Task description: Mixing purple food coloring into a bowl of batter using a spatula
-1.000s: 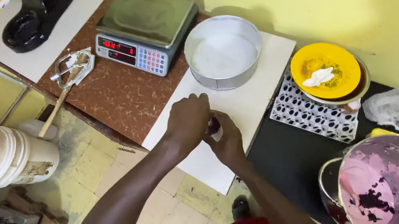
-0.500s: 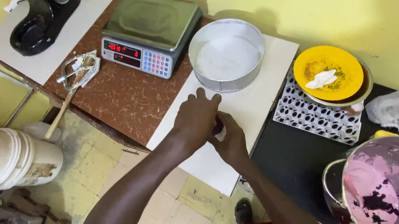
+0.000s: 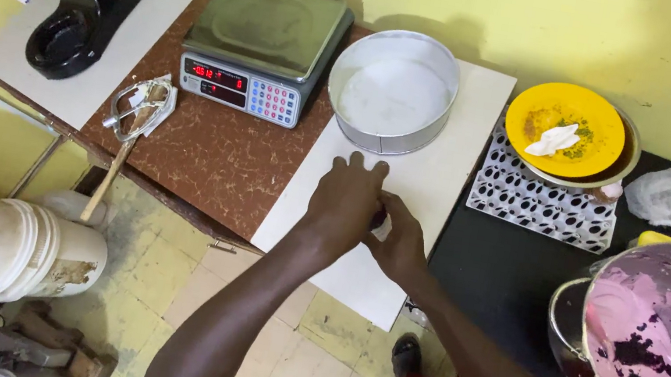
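— At the near edge of the white board (image 3: 445, 169), what is being handled?

— A small dark thing (image 3: 379, 217) is kept between the two hands, just above the board's near part. Only a sliver of it is shown; its kind cannot be told.

— How are the hands set?

— The left hand (image 3: 344, 203) is laid knuckles-up over it, fingers stretched forward; whether anything is gripped beneath that palm cannot be told. The right hand (image 3: 402, 247) is pressed in against the left from the side, and its fingers appear to be closed on the dark thing.

— Which step is judged to be in hand?

— The thing seems to be worked or opened between the hands, over the board and short of the tin.

— What would be called for by any further move?

— A firm hold by the right fingers would be needed while the left is lifted or turned, and the thing should be kept over the board.

— What is seen beyond?

— A round metal tin (image 3: 393, 91), pale inside, is stood at the board's far edge. A weighing scale (image 3: 263, 49) is placed just left of it on the brown table (image 3: 199, 150). To the right, a yellow plate (image 3: 576, 118) is set above a white perforated tray (image 3: 542, 202), and a purple-smeared bowl (image 3: 667, 344) is found at the right edge.
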